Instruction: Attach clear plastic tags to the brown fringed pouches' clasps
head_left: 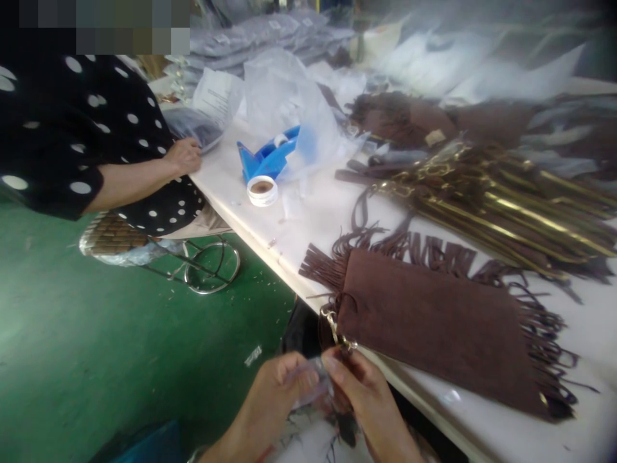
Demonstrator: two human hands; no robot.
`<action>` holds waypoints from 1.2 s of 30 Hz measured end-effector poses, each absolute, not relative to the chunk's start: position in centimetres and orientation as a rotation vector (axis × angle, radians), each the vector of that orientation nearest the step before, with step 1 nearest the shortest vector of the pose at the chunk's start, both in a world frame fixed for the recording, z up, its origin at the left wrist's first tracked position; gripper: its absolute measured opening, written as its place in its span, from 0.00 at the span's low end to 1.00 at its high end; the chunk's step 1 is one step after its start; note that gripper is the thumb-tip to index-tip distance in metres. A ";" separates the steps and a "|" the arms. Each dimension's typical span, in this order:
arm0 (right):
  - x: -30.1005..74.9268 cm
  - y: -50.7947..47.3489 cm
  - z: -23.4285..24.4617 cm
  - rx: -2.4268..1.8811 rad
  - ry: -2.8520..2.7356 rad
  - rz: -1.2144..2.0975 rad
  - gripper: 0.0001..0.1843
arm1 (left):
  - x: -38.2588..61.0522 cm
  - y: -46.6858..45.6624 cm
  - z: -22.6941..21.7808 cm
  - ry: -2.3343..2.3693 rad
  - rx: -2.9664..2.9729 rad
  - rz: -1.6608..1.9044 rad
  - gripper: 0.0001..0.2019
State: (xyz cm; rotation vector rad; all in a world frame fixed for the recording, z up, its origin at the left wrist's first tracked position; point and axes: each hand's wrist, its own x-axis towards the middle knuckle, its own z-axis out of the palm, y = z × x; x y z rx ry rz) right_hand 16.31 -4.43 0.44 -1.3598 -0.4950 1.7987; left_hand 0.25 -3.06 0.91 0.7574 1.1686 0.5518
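Below the table's near edge, my left hand (284, 386) is closed on a piece of clear plastic wrap (308, 384), thumb on top. Close beside it, my right hand (359, 386) pinches a dark brown strap close to a gold clasp (335, 328); exactly what lies between its fingertips is partly hidden. A brown fringed suede bag (429, 321) lies flat on the table right above my hands, with the clasp at its left corner. Its fringe spreads along the back and both short sides.
Another person in a polka-dot top (116, 128) sits at the left, a hand (186, 155) on the white table (250, 231). A blue tape dispenser (270, 154), a small round tub (262, 191), and a pile of brown bags with gold trim (491, 199) stand farther back.
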 end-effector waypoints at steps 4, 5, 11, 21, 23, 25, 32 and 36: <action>17.1 -5.3 0.5 -1.396 -0.564 1.755 0.22 | 1.1 -2.7 0.7 1.104 0.757 0.546 0.19; 17.4 -5.7 0.6 -1.431 -0.603 1.705 0.22 | 1.1 -2.7 0.5 1.103 0.779 0.543 0.18; 17.7 -7.4 1.2 -1.697 -0.832 1.298 0.21 | 0.6 -3.6 -0.1 1.367 0.970 0.583 0.18; 18.9 -7.9 -0.6 -1.735 -1.009 1.244 0.21 | 2.6 -3.2 1.9 1.114 1.035 0.525 0.19; 18.7 -8.4 -0.8 -1.730 -0.968 1.273 0.22 | 3.2 -2.8 2.3 1.094 0.913 0.568 0.18; 18.1 -8.6 -0.9 -1.700 -0.876 1.319 0.22 | 4.0 -2.6 2.5 1.067 0.784 0.615 0.18; 17.7 -7.6 -0.8 -1.570 -0.624 1.504 0.20 | 5.7 -3.1 1.8 1.000 0.575 0.702 0.19; 18.5 -7.6 -0.6 -1.698 -0.752 1.417 0.19 | 4.9 -3.1 1.6 1.083 0.701 0.666 0.19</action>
